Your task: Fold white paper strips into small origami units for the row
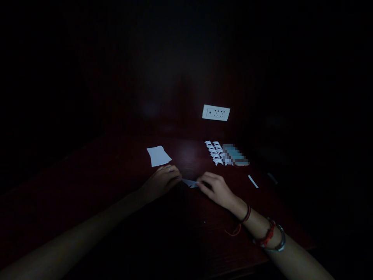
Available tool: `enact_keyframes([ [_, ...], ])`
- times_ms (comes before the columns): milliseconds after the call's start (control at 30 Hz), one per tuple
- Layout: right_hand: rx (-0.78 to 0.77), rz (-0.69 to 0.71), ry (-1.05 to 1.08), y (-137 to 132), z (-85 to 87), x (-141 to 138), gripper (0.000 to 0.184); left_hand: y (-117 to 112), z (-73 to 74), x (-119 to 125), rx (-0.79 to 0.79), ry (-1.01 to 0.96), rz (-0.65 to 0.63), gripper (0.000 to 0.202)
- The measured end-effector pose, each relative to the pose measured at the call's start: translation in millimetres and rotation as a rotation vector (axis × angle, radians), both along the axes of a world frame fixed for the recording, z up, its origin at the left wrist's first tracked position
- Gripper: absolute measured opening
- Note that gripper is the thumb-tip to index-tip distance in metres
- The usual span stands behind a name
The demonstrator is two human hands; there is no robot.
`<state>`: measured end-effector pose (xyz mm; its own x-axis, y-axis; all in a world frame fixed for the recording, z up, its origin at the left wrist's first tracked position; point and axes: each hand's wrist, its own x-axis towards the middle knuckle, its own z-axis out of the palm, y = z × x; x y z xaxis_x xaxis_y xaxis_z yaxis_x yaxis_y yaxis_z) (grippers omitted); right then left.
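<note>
A small piece of white folded paper [190, 183] stretches between my two hands, just above or on the dark red table. My left hand [164, 178], with a ring on one finger, pinches its left end. At the other end, the thumb and fingers of my right hand [217, 189] are closed on the paper. Beyond my left hand lies a stack of white paper sheets [159, 156]. Several small folded paper pieces [214, 152] are laid in rows past my right hand. How the held paper is folded is hard to make out in the dim light.
A blurred-out flat device [236, 154] lies beside the folded pieces, partly over some. A narrow white paper strip [253, 181] rests near the right edge of the table [186, 151]. A white power socket panel [216, 112] is on the wall behind. Surroundings are very dark.
</note>
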<state>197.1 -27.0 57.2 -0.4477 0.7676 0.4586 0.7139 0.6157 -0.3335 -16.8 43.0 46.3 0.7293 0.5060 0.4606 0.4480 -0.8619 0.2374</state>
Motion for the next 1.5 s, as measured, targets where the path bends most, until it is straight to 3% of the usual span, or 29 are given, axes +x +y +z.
enact_keyframes([
  [100,-0.166,-0.095,0.305,5.7,-5.7,2.3,0.017,-1.6,7.5,-1.7,-0.157,-0.182,0.064,0.014],
  [233,-0.415,-0.035,0.322,10.6,-13.2,2.2,0.015,-4.9,8.2,0.4,-0.222,-0.246,0.127,0.014],
  [400,-0.325,-0.025,0.327,8.9,-9.6,-3.2,0.024,-12.8,3.9,11.1,-0.215,-0.216,0.085,0.017],
  [467,-0.347,-0.003,0.342,8.9,-8.8,-4.2,0.020,-17.8,4.1,15.5,-0.206,-0.205,0.064,0.019],
  [667,-0.503,-0.108,0.574,16.4,-16.5,-2.3,0.013,-33.9,7.4,18.4,-0.049,-0.247,0.202,0.018],
  [733,-0.514,-0.134,0.648,18.2,-17.5,-1.7,0.017,-39.8,5.6,18.2,0.039,-0.162,0.186,0.020],
  [800,-0.530,-0.148,0.639,18.4,-17.1,-1.1,0.018,-44.7,0.1,19.0,0.126,-0.021,0.078,0.019],
  [933,-0.467,-0.165,0.468,17.9,-16.4,1.1,0.009,-47.7,-14.5,20.0,0.157,0.137,-0.105,0.026],
  [1067,-0.416,-0.149,0.395,20.9,-18.2,3.3,0.017,-46.1,-17.0,15.7,0.096,0.161,-0.133,0.027],
  [1333,-0.336,-0.189,0.330,22.7,-21.3,10.1,0.003,-39.3,-22.8,9.0,0.069,0.109,-0.143,0.025],
  [1500,-0.156,0.039,0.116,14.2,-15.9,17.2,0.009,-31.7,-31.4,8.7,0.092,0.141,-0.137,0.025],
])
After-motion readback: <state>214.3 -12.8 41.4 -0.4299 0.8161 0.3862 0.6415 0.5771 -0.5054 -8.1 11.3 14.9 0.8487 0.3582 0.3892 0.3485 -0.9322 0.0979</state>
